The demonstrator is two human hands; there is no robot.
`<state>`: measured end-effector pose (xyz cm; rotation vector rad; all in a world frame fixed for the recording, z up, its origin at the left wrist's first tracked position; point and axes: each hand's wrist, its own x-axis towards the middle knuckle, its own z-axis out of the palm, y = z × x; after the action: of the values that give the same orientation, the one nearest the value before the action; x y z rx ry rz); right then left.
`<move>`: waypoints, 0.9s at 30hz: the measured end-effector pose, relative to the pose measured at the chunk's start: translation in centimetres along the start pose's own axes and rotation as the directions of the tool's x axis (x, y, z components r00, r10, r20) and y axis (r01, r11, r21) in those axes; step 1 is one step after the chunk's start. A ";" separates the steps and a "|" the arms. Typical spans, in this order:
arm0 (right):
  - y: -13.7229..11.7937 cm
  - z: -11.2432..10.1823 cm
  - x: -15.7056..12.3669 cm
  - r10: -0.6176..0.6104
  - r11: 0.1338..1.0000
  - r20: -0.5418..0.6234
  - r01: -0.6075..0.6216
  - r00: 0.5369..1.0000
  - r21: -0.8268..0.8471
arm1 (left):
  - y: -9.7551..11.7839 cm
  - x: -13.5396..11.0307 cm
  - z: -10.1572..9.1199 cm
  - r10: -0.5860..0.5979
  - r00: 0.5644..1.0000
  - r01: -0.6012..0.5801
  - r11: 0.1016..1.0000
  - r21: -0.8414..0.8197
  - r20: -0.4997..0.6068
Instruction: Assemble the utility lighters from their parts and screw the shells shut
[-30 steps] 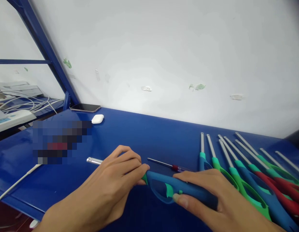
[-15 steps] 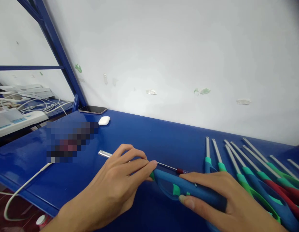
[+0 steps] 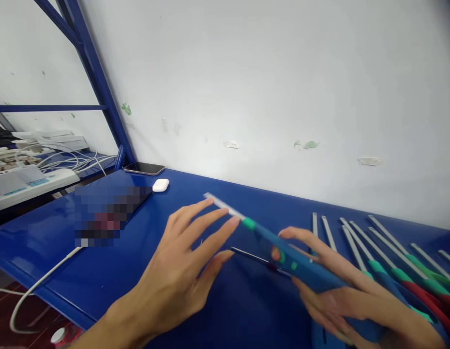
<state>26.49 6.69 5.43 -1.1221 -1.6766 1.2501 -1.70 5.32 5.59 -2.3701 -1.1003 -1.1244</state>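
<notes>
My right hand (image 3: pixel 337 286) is closed around the blue handle of a long-nosed lighter (image 3: pixel 304 264), one finger near its green trigger. The lighter tilts up to the left, its metal barrel angled above the table, slightly blurred. My left hand (image 3: pixel 190 257) has its fingers spread, the fingertips beside or lightly touching the barrel; I cannot tell which. Below the lighter, a thin screwdriver (image 3: pixel 252 255) with a dark red part lies on the blue table (image 3: pixel 225 300). Several similar lighters (image 3: pixel 386 247) with blue, red and green handles lie at the right.
A white earphone case (image 3: pixel 161 185) and a dark phone (image 3: pixel 144 168) lie at the back left, near the wall. A pixelated item (image 3: pixel 112 218) with a white cable (image 3: pixel 39 286) is closer. At far left stands a white power strip (image 3: pixel 39 186) among tangled cables.
The lighter's barrel end has risen and tilted up. My left hand has loosened from the barrel and spread its fingers. My right hand has shifted its grip on the handle.
</notes>
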 end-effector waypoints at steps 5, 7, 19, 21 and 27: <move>-1.6 -1.5 -0.2 0.194 0.945 -0.058 -0.170 0.979 0.279 | 0.2 0.3 -0.4 0.029 0.991 -0.040 0.996 -0.079 -0.134; -1.9 -1.5 -0.5 0.217 0.937 -0.069 -0.188 0.974 0.296 | 0.4 0.4 -0.3 0.047 0.991 -0.059 0.994 -0.091 -0.122; -1.5 -1.3 -0.9 0.194 0.975 -0.103 -0.180 0.976 0.133 | 0.8 0.7 -0.9 0.092 0.986 -0.109 0.986 -0.124 -0.141; -1.4 -0.9 -0.6 0.207 0.953 -0.079 -0.183 0.975 0.241 | 0.9 0.8 -0.8 0.083 0.986 -0.101 0.987 -0.125 -0.144; 1.7 -2.0 -1.3 0.162 0.977 -0.095 -0.146 0.982 0.156 | 0.9 1.0 -0.6 0.077 0.987 -0.096 0.987 -0.133 -0.144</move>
<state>29.13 6.28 4.20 -1.2244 -1.4143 1.3627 -0.89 4.92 6.78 -2.3755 -0.8907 -1.3519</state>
